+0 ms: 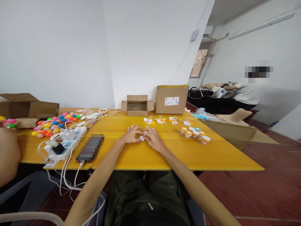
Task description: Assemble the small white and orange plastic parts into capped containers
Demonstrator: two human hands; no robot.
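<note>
My left hand (132,136) and my right hand (153,139) meet over the middle of the table, fingers curled in. Pinched between their fingertips is a small white, partly clear piece (141,138), too small to make out fully. Behind my fingers lie more small white parts (146,132), partly hidden. Farther back are little groups of white and orange parts (150,121), each with a clear cup (160,117) near it. To the right of my hands stand several small clear jars (195,134) with orange, white and teal lids, close together.
An open cardboard box (137,108) and a taller carton (172,99) stand at the back. On the left are a phone (90,148), a power strip (68,142) with cables, and colourful balls (55,123). Another person's arm (9,153) shows far left; a person (249,92) sits far right.
</note>
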